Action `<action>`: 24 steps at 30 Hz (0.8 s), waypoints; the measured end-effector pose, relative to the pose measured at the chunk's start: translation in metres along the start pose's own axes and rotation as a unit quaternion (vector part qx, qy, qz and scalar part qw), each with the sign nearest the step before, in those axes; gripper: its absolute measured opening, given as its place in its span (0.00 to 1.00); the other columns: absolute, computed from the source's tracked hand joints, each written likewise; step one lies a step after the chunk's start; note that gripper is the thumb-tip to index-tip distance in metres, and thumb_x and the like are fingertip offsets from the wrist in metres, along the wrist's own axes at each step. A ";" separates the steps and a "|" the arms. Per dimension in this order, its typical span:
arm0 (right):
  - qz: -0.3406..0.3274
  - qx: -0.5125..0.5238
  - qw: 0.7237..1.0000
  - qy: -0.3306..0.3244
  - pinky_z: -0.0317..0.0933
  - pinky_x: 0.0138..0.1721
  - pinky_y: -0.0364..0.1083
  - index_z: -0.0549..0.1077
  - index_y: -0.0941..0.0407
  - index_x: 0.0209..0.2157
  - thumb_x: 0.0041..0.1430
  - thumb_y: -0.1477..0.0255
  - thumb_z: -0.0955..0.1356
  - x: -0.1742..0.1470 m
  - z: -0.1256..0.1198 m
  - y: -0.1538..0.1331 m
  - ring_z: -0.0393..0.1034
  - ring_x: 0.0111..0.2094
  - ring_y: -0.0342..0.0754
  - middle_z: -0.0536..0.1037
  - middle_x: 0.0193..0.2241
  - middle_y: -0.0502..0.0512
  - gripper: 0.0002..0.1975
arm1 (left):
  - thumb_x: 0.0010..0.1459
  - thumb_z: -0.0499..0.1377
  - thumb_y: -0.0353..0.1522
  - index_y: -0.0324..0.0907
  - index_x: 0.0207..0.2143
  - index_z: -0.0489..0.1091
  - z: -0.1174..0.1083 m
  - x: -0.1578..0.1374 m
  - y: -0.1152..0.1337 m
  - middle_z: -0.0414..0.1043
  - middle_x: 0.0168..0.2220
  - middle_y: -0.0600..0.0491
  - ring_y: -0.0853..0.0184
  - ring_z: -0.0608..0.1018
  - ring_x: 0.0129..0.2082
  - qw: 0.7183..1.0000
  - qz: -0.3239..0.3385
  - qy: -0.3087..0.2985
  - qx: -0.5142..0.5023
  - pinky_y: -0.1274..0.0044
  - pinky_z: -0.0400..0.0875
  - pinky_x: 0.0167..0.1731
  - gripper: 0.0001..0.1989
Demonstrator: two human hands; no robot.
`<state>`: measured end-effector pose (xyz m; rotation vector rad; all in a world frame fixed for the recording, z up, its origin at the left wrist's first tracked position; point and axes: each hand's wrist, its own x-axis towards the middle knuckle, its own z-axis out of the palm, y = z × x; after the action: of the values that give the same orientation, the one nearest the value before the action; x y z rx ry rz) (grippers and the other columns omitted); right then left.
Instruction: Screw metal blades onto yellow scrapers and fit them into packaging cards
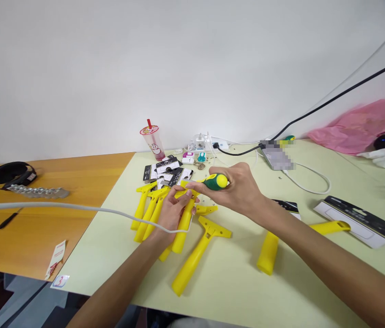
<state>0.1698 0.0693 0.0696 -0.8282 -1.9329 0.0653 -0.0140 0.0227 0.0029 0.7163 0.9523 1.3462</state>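
My left hand [172,213] is closed round a yellow scraper [182,232], a T-shaped plastic one, with its head up near my thumb. My right hand [242,189] grips a screwdriver [217,181] by its green and yellow handle. The screwdriver's tip is hidden behind my fingers, at the scraper's head, so I cannot tell whether it touches a screw. Several more yellow scrapers [146,217] lie side by side left of my left hand. Another scraper [197,259] lies alone in front of my hands. Black and white packaging cards [168,168] are piled behind the row.
Scrapers [268,255] and a card package [358,221] lie on the right. Behind are a plastic cup [154,143], a power strip [202,143], a phone [276,156] and a pink bag [356,125]. A grey cable [76,206] crosses before my left wrist. Headphones [11,175] lie left.
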 end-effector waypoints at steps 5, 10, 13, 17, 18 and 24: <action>0.044 0.043 0.997 0.038 0.42 0.22 0.46 0.52 0.53 0.18 0.65 0.39 0.69 -0.006 0.009 -0.004 0.39 0.22 0.41 0.50 0.16 0.44 0.40 | 0.48 0.81 0.40 0.46 0.42 0.66 0.000 -0.001 -0.001 0.79 0.32 0.55 0.64 0.82 0.31 0.999 0.037 0.035 0.015 0.77 0.72 0.28 0.30; 0.084 0.095 0.990 0.066 0.44 0.22 0.45 0.51 0.53 0.17 0.65 0.41 0.71 -0.012 0.013 -0.009 0.41 0.22 0.40 0.49 0.15 0.43 0.40 | 0.49 0.81 0.43 0.46 0.41 0.63 -0.001 -0.002 -0.003 0.82 0.35 0.55 0.67 0.83 0.30 0.993 0.104 0.055 0.021 0.80 0.72 0.28 0.31; 0.106 0.134 0.983 0.064 0.44 0.21 0.44 0.52 0.53 0.17 0.65 0.43 0.73 -0.014 0.015 -0.013 0.43 0.19 0.38 0.49 0.15 0.42 0.39 | 0.55 0.78 0.42 0.46 0.42 0.62 -0.002 -0.002 -0.005 0.83 0.38 0.55 0.69 0.83 0.31 0.987 0.147 0.055 0.028 0.81 0.73 0.28 0.28; 0.096 0.146 0.983 0.057 0.45 0.20 0.43 0.55 0.53 0.18 0.67 0.46 0.73 -0.013 0.012 -0.011 0.49 0.17 0.37 0.52 0.14 0.42 0.36 | 0.59 0.76 0.42 0.46 0.42 0.61 -0.003 -0.002 -0.005 0.83 0.39 0.55 0.71 0.82 0.30 0.983 0.173 0.055 0.042 0.81 0.73 0.29 0.26; 0.068 0.126 0.988 0.066 0.45 0.20 0.43 0.55 0.53 0.19 0.67 0.49 0.74 -0.012 0.010 -0.010 0.48 0.17 0.37 0.53 0.14 0.42 0.35 | 0.59 0.76 0.43 0.46 0.42 0.61 -0.003 -0.002 -0.005 0.83 0.40 0.55 0.71 0.82 0.30 0.982 0.174 0.057 0.047 0.81 0.73 0.29 0.26; -0.192 0.017 0.970 0.146 0.53 0.20 0.45 0.62 0.52 0.24 0.68 0.65 0.74 0.006 -0.029 -0.021 0.62 0.18 0.40 0.70 0.18 0.47 0.23 | 0.56 0.77 0.44 0.46 0.42 0.62 -0.008 0.005 0.005 0.82 0.36 0.56 0.71 0.81 0.28 0.979 0.187 0.070 0.042 0.82 0.72 0.27 0.28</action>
<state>0.1808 0.0480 0.0976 -0.4028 -1.7721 -0.2427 -0.0231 0.0269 0.0026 0.9065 1.0235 1.7109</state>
